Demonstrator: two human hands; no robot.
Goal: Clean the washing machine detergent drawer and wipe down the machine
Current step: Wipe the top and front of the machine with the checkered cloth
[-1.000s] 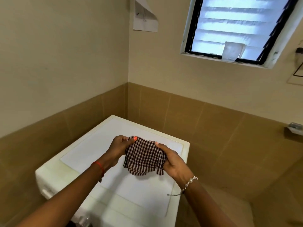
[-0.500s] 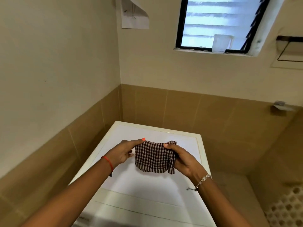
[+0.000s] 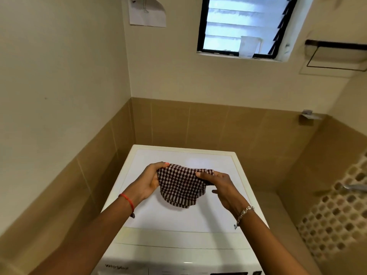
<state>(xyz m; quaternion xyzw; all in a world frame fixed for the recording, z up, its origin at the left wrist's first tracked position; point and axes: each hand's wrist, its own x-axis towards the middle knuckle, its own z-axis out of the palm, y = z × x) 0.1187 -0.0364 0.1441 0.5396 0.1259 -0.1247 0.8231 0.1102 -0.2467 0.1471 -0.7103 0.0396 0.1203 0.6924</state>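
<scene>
The cloth (image 3: 179, 187) is a small, limp piece of fabric in a fine check of dark brown or maroon on a pale ground. It is creased and bunched along its upper edge, and its lower edge hangs in a loose rounded curve. It is held in the air above the flat white top of the washing machine (image 3: 186, 223), roughly over the middle of the lid. From this angle it looks clear of the surface, though the gap is hard to judge.

The cloth is stretched between two grips. The left hand (image 3: 150, 182) takes the upper left corner. Its thumb, with an orange-painted nail, lies on top of the bunched edge, and its curled fingers are clamped on the fabric from behind. The right hand (image 3: 221, 186) holds the upper right edge, thumb pressed across the near face. The fingers behind are mostly hidden by the cloth, and one finger curls free below. Most of the fabric hangs below and between the two grips.

A red thread band (image 3: 127, 200) circles the left wrist and a beaded bracelet (image 3: 244, 212) the right. The machine stands in a corner of brown-tiled wall, under a louvred window (image 3: 238, 24) with a pale cup (image 3: 249, 46) on its sill.
</scene>
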